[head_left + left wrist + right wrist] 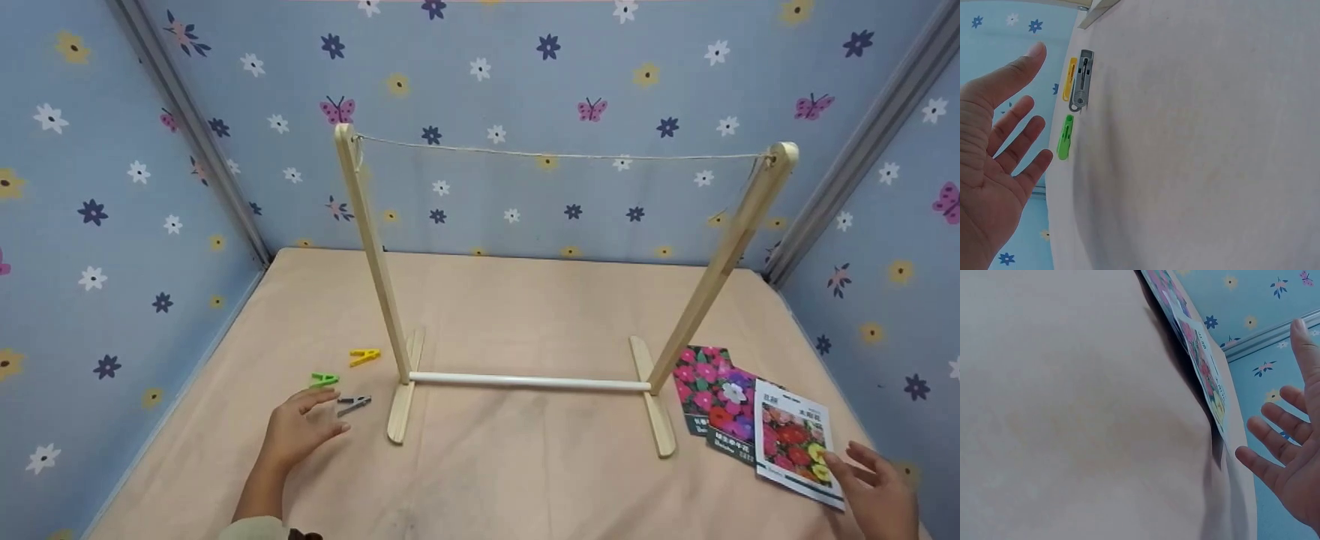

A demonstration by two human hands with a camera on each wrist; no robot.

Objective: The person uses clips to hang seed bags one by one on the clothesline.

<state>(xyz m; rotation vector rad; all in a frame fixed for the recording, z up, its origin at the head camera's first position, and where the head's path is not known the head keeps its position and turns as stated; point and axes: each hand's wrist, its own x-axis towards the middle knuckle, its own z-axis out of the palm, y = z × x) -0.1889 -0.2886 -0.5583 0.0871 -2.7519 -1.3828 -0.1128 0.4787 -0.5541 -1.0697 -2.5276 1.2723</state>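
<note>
My left hand [296,431], fingers spread and relaxed, hovers beside a grey clothespin [355,403] and a green clothespin [325,379]. A yellow clothespin [365,356] lies a little farther back. In the left wrist view the palm faces the green clothespin [1065,138] with nothing held. At the right, my right hand [877,487] is at the corner of a white-bordered flower seed packet [795,442], its fingers loosely bent and gripping nothing. That packet overlaps a purple-flowered packet [736,409], which partly covers a pink-flowered one [701,379].
Between the hands stands a wooden frame with a left post [375,262], a right post [731,259] and a white crossbar [525,382]. A thin string [555,155] joins the post tops. Flower-patterned walls [510,90] enclose the cloth-covered table [517,465].
</note>
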